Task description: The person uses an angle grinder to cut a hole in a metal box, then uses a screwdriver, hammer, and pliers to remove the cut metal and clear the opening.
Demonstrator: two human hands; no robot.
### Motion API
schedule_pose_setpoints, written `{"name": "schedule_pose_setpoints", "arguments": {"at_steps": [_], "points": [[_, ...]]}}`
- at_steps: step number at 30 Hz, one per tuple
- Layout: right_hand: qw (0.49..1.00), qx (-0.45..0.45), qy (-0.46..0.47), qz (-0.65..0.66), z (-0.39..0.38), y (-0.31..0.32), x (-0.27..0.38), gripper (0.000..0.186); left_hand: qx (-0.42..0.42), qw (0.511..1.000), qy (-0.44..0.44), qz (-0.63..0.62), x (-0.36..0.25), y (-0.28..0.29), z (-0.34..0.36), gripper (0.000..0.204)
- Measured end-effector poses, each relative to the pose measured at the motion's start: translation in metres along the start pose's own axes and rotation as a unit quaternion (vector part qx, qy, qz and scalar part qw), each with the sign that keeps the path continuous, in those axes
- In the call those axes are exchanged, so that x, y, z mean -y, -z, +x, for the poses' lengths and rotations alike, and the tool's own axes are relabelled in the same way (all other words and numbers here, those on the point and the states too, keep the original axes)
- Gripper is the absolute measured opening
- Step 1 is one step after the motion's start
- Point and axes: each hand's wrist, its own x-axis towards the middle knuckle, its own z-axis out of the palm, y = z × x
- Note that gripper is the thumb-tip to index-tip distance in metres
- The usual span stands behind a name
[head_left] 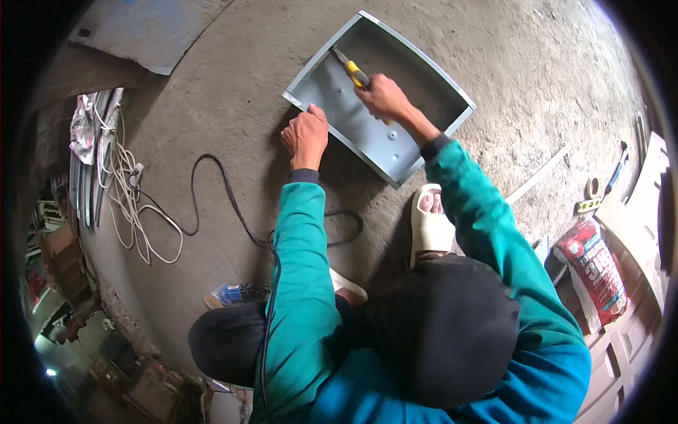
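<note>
A rough concrete floor (pixel 537 78) spreads beneath everything. On it, ahead of the crouching person's feet, lies the open grey metal box (pixel 360 124), turned at an angle, its hollow side facing up. A red-and-white bag (pixel 599 272) lies well apart on the right. On the left, a pale cord (pixel 127 180) sits in loose loops, and a black cable (pixel 229 185) winds across the floor near the left sleeve. A blue power tool (pixel 240 292) lies beside the left knee. The left hand (pixel 306 136) is at the box's near-left rim, fingers curled; whether they grip it cannot be told. The right hand (pixel 385 97) is closed around a yellow-and-black hand tool (pixel 352 70), its tip at the far-left inner wall.
</note>
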Motion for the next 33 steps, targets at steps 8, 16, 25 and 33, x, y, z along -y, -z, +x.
{"name": "schedule_pose_setpoints", "arguments": {"at_steps": [8,16,25,33], "points": [[0.998,0.043,-0.018,0.047,-0.029,0.025,-0.001,0.035,0.018,0.994,0.072,-0.084,0.004,-0.006,0.002,0.058],[0.980,-0.066,0.036,0.183,-0.133,0.121,-0.022,0.021,0.069,0.950,0.064,-0.297,0.015,-0.005,0.016,0.040],[0.963,-0.199,-0.012,0.183,-0.166,0.165,-0.090,0.029,-0.110,0.922,-0.053,-0.368,-0.009,0.075,0.016,0.015],[0.955,-0.087,0.093,0.269,-0.205,0.209,-0.052,0.026,-0.152,0.851,-0.172,-0.472,-0.011,0.102,-0.010,0.047]]}}
